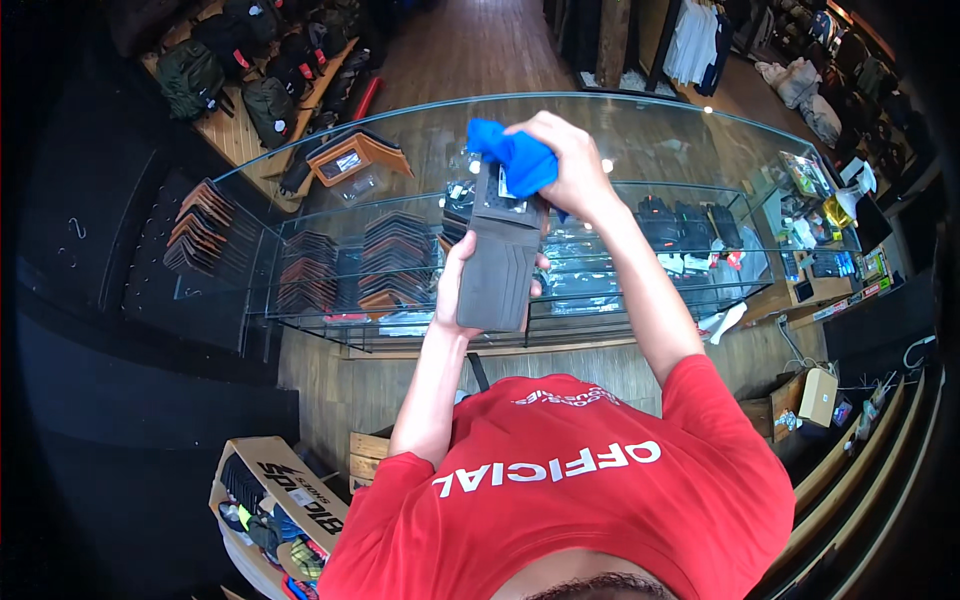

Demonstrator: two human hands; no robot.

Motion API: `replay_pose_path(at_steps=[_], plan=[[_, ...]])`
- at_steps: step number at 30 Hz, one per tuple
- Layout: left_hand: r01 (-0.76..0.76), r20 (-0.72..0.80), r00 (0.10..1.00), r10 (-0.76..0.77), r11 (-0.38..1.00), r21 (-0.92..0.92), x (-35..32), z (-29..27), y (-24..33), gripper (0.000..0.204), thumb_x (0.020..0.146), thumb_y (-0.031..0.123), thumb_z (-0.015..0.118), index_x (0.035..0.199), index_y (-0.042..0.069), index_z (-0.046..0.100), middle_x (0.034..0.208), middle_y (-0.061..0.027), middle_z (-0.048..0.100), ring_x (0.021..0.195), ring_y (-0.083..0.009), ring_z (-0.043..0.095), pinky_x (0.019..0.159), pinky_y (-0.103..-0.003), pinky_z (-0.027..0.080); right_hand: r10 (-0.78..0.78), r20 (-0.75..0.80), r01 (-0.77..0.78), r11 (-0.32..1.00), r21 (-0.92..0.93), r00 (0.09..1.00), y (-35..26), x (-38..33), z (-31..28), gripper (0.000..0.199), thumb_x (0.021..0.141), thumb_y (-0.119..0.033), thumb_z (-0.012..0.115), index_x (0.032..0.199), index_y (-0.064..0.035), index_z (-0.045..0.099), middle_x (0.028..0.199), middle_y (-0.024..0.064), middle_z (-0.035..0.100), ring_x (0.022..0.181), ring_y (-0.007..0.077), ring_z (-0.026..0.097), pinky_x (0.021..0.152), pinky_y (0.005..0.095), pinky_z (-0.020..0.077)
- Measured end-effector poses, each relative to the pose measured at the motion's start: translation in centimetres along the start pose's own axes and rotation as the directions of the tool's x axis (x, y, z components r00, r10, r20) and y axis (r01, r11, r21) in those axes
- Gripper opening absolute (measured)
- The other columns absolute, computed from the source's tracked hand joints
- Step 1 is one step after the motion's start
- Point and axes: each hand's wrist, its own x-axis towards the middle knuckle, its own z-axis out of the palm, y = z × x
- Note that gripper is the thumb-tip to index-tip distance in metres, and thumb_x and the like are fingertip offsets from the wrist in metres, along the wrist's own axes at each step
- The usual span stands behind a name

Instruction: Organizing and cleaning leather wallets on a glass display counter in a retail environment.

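Observation:
My left hand (pixel 457 285) is closed around a dark grey-brown wallet (pixel 497 275), which is opened out lengthwise with its card slots facing up. Its thumb lies along one edge and fingertips show at the other. At the far half, my right hand (pixel 572 160) grips a bright blue cloth (pixel 522 160). The cloth rests against the wallet there and covers part of a see-through window pocket. Beyond my left hand, a tan and dark wallet (pixel 358 162) stands partly opened on the glass counter (pixel 430 130).
Inside the counter are rows of wallets (pixel 395 245), plastic-wrapped goods (pixel 590 275) and black pouches (pixel 680 225). Backpacks (pixel 192 80) sit on a wooden shelf at the far left. A cardboard box (pixel 300 500) stands at the near left, and small items crowd the counter's right end.

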Motion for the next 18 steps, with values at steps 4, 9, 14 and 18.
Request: replay_pose_path(at_steps=[4,9,14,18], plan=[[-0.009,0.054,0.998,0.011,0.999,-0.037,-0.5,-0.8,1.1,0.074,0.105,0.060,0.030,0.149,0.001,0.039,0.122,-0.0278,0.061,0.091,-0.0348,0.071,0.060,-0.041,0.064,-0.156,-0.039,0.149,0.978,-0.149,0.987,-2.5,0.1,1.6,0.037,0.068,-0.012,0.078,0.104,-0.0095,0.069,0.099,0.0099,0.065,0.101,0.0328,0.062,0.088,0.0412,0.0520],[-0.017,-0.008,1.000,0.017,1.000,-0.010,-1.3,-1.2,2.7,0.070,0.105,0.058,0.033,0.146,0.002,0.042,0.125,-0.0254,0.063,0.088,-0.0348,0.071,0.062,-0.040,0.064,-0.336,0.129,0.341,0.940,-0.013,0.933,-1.6,-0.6,1.2,0.038,0.071,-0.011,0.075,0.109,-0.0097,0.069,0.104,0.0092,0.064,0.105,0.0326,0.061,0.093,0.0422,0.0511],[0.023,0.106,0.994,-0.019,0.999,-0.043,-1.9,-1.6,3.7,0.075,0.104,0.060,0.033,0.147,-0.001,0.040,0.123,-0.0287,0.062,0.086,-0.0343,0.072,0.061,-0.039,0.064,-0.440,0.112,0.440,0.898,0.029,0.891,-1.8,0.4,1.2,0.030,0.075,-0.012,0.069,0.105,-0.0089,0.069,0.109,0.0081,0.068,0.109,0.0325,0.062,0.096,0.0413,0.0491],[0.031,0.065,0.997,-0.029,0.999,-0.041,-2.4,-2.2,4.0,0.076,0.103,0.062,0.031,0.146,0.000,0.042,0.124,-0.0286,0.061,0.086,-0.0356,0.072,0.062,-0.041,0.064,-0.382,0.180,0.394,0.918,-0.037,0.906,-1.5,0.2,-0.1,0.030,0.076,-0.017,0.070,0.104,-0.0060,0.069,0.109,0.0095,0.070,0.110,0.0315,0.064,0.098,0.0432,0.0503]])
